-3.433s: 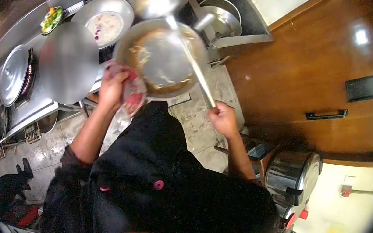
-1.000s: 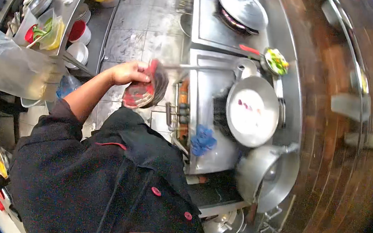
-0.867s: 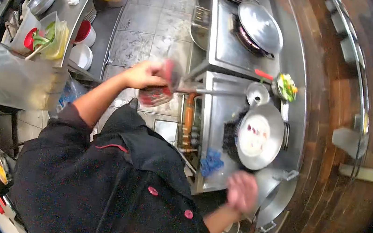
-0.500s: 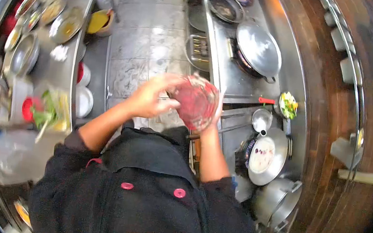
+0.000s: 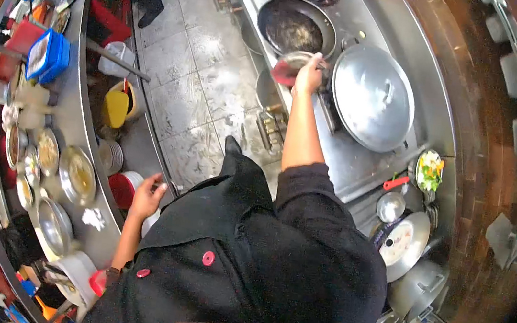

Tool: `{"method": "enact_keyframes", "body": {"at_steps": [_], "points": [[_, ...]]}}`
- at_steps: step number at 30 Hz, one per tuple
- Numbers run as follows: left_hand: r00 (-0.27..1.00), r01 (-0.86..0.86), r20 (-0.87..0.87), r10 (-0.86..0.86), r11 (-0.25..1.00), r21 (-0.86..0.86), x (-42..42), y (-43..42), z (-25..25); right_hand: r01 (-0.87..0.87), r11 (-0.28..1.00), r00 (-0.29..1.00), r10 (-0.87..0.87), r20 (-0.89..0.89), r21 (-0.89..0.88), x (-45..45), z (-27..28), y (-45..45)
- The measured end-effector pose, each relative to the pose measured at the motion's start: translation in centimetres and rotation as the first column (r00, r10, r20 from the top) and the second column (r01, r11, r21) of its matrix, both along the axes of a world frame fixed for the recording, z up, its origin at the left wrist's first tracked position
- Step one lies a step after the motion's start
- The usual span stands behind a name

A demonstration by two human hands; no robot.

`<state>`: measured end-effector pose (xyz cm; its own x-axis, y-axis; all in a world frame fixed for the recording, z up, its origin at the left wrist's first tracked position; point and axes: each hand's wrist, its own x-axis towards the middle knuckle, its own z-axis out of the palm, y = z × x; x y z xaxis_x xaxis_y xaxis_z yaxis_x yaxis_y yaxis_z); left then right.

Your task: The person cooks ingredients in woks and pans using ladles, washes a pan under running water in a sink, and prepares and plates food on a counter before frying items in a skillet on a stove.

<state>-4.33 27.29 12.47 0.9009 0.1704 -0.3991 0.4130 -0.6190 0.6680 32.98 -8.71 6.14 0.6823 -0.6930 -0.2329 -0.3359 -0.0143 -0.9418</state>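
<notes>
One reddish bowl (image 5: 285, 71), close by dark pan (image 5: 295, 29) | right hand (image 5: 308, 78): pinching its edge | left hand (image 5: 147, 199): holding nothing, fingers loosely spread | risk: bowl could tilt or knock the pan; likely cause, one-sided hold

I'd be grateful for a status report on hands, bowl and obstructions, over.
Right hand gripping clear round bowl, red contents, by black round pan. Left hand open, empty. Large domed silver metal lid close on bowl's right.
</notes>
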Motion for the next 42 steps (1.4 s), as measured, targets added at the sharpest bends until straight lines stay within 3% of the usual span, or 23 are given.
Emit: {"method": "enact_keyframes", "body": {"at_steps": [1,2,4,6,8,9,10,13,18,22,25,27,29,32,33,35,36,37,38,39,40,41,42], "points": [[0.999,-0.011,-0.043,0.011,1.0,0.014,1.4,0.7,0.3,0.057,0.954,0.989,-0.094,-0.112,-0.293,2.3,-1.0,1.1],[0.996,-0.028,-0.078,0.03,0.999,0.02,2.8,1.0,0.3,-0.056,0.887,0.967,-0.066,-0.248,-0.458,3.0,-2.1,1.5],[0.998,-0.051,-0.017,0.052,0.995,0.089,5.3,2.3,-0.4,-0.198,0.922,0.82,-0.03,-0.572,-0.333,4.6,-0.5,2.2],[0.999,-0.049,-0.012,0.05,0.996,0.071,8.1,3.4,-0.2,-0.184,0.934,0.908,0.041,-0.418,-0.307,6.1,-3.7,1.5],[0.992,-0.022,-0.126,0.017,0.999,-0.039,10.7,4.8,-0.4,0.088,0.985,0.99,-0.071,-0.12,0.145,9.4,-11.8,-0.7],[0.996,-0.014,-0.094,0.012,0.999,-0.028,11.6,5.9,-1.6,0.243,0.963,0.968,-0.233,-0.089,0.114,10.7,-13.4,-1.0],[0.996,-0.009,-0.093,0.005,0.999,-0.039,13.1,6.8,-2.0,0.281,0.96,0.946,-0.275,-0.171,0.012,10.2,-11.8,-0.8],[0.996,0.02,-0.09,-0.03,0.994,-0.111,17.2,9.8,-3.5,0.359,0.9,0.916,-0.39,0.091,0.246,9.8,-6.6,1.0],[0.99,0.032,-0.127,-0.054,0.985,-0.171,27.6,15.0,-3.8,0.29,0.888,0.925,-0.356,0.134,0.357,17.2,0.7,3.6],[0.987,0.146,-0.056,-0.148,0.989,-0.036,36.2,19.9,-4.9,0.313,0.789,0.905,-0.417,0.087,0.529,25.9,2.8,5.4],[0.968,0.249,-0.029,-0.248,0.967,0.05,40.7,23.7,-5.6,0.3,0.762,0.933,-0.36,-0.009,0.574,28.7,0.3,6.3],[0.988,0.156,0.004,-0.156,0.988,-0.014,42.0,25.1,-4.8,0.304,0.771,0.939,-0.342,-0.039,0.56,28.9,-0.9,6.6],[0.992,0.015,0.126,0.008,0.983,-0.183,43.2,25.7,-5.3,0.093,0.882,0.98,-0.164,0.116,0.462,26.9,-0.8,7.9],[1.0,0.003,0.001,-0.003,0.987,-0.158,43.9,25.6,-5.1,-0.201,0.943,0.968,0.15,0.199,0.265,24.3,2.9,12.5],[0.994,0.063,0.101,-0.05,0.991,-0.122,43.8,25.7,-6.5,-0.328,0.916,0.928,0.267,0.258,0.231,23.9,4.3,14.0],[0.992,0.12,0.044,-0.118,0.992,-0.047,45.4,24.5,-6.5,-0.643,0.764,0.765,0.636,0.101,0.06,24.8,8.0,16.7],[0.987,0.159,0.023,-0.158,0.987,-0.037,46.8,22.9,-5.0,-0.792,0.606,0.607,0.795,-0.009,0.075,25.6,8.7,17.4],[0.978,0.201,0.082,-0.194,0.976,-0.083,48.5,21.9,-4.6,-0.909,0.417,0.407,0.898,0.164,-0.026,26.6,8.8,18.4],[0.964,0.249,0.13,-0.232,0.959,-0.136,50.2,21.1,-4.3,-0.927,0.373,0.375,0.921,-0.105,-0.041,26.9,12.2,19.6],[0.966,0.245,0.131,-0.222,0.95,-0.193,51.8,20.5,-4.8,-0.954,0.286,0.299,0.934,-0.195,-0.091,28.0,10.1,20.6],[0.954,0.238,0.242,-0.178,0.94,-0.245,54.5,16.5,-0.6,-0.943,0.227,0.218,0.974,0.063,-0.244,28.4,7.1,21.8],[0.895,0.337,0.356,-0.27,0.93,-0.143,56.2,15.7,1.2,-0.965,0.17,0.18,0.983,-0.032,-0.199,28.0,8.9,23.1],[0.815,0.409,0.467,-0.344,0.912,-0.043,57.3,14.8,2.6,-0.976,0.199,0.198,0.98,0.018,-0.091,26.9,10.8,23.4]]}}
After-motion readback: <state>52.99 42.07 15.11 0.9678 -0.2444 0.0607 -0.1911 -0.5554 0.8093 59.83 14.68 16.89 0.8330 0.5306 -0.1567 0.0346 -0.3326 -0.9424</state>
